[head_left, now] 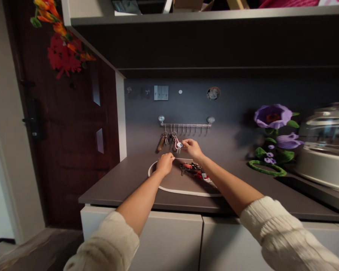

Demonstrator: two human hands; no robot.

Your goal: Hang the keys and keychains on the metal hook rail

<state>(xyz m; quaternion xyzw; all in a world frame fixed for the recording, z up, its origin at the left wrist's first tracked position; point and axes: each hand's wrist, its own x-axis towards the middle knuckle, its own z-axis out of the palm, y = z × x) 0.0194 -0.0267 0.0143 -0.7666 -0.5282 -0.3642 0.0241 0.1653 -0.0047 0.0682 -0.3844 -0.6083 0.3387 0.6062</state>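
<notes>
My right hand (192, 147) is closed in a pinch at a bunch of keys (179, 146) with a pink strap and a shiny round piece, just below the hook rail (186, 125). My left hand (165, 164) is lower and to the left, fingers pressed together over the far rim of a tray (186, 193); what they hold, if anything, is hidden. Beside the pink strap, keys with a brown fob (161, 143) and a darker bunch of keys (171, 138) hang from the rail's left hooks. More keys (196, 170), with red and orange pieces, lie in the tray.
The tray stands on a dark countertop (118, 184) under a low shelf (214, 17). Purple handmade flowers (273, 116) and a domed appliance (327, 150) stand at the right. A dark red door (70, 150) with orange and red flowers (63, 52) is at the left.
</notes>
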